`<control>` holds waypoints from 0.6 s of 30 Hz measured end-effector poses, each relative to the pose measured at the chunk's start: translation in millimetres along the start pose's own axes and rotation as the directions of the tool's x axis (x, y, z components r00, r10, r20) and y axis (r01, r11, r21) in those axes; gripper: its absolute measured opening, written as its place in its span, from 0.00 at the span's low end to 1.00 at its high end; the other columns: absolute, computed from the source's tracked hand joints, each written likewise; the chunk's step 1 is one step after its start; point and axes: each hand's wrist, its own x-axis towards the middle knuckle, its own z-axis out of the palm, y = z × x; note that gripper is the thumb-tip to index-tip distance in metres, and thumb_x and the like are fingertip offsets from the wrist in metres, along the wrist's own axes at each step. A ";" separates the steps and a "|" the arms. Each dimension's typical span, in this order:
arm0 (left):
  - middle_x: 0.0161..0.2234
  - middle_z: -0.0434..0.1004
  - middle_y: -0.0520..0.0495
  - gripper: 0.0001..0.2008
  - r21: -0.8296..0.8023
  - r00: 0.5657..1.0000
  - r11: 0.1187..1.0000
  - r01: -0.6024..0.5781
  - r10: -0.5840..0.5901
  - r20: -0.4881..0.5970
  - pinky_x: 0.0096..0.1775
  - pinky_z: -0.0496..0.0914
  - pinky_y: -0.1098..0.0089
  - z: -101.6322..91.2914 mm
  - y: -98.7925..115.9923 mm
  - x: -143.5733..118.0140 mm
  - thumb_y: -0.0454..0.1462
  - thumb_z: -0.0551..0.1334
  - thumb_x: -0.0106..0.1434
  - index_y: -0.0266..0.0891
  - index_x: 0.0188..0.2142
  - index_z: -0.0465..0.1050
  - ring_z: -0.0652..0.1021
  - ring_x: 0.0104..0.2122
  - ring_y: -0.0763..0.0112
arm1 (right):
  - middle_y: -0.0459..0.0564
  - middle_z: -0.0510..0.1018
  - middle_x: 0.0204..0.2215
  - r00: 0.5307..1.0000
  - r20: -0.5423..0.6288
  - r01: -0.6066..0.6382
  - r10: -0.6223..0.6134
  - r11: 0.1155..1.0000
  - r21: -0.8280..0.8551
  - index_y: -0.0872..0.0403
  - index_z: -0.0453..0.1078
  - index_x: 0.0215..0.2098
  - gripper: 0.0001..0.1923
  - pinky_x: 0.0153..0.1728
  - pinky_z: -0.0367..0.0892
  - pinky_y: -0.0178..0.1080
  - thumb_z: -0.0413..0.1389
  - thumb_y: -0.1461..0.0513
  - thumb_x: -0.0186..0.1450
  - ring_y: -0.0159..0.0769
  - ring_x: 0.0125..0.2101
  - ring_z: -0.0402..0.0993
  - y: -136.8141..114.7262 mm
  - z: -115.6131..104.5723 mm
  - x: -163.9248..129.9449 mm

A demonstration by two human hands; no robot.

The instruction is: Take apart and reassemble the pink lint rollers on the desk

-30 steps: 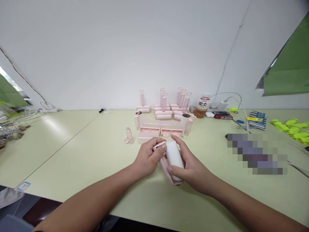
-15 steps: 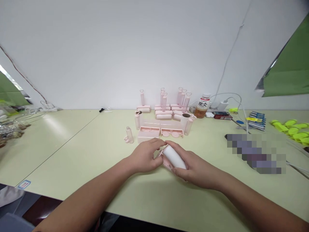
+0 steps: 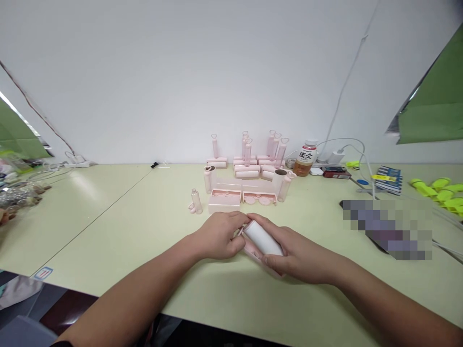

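Both hands, left hand (image 3: 219, 236) & right hand (image 3: 296, 250), grip white roller (image 3: 262, 238); table (image 3: 126, 226) bare to left edge.

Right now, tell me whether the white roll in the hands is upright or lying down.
Lying down, tilted: the white roll lies on its side in the right hand, one end toward the left hand.

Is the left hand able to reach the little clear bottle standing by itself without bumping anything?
Probably yes. The left hand is at the end of the white roll, and the little clear bottle stands alone ahead and slightly left, with only bare table between. It would have to let go of the roll first.
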 end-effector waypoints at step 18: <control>0.33 0.74 0.48 0.08 0.112 0.999 0.993 -0.022 0.018 0.039 0.34 0.66 0.71 -2.4 3.4 -0.6 0.32 0.54 0.55 0.38 0.36 0.66 0.73 0.32 0.68 | 0.42 0.71 0.30 0.997 0.059 -0.059 0.058 0.998 0.009 0.42 0.39 0.69 0.45 0.19 0.62 0.28 0.55 0.67 0.59 0.29 0.23 0.65 -4.1 -7.3 0.5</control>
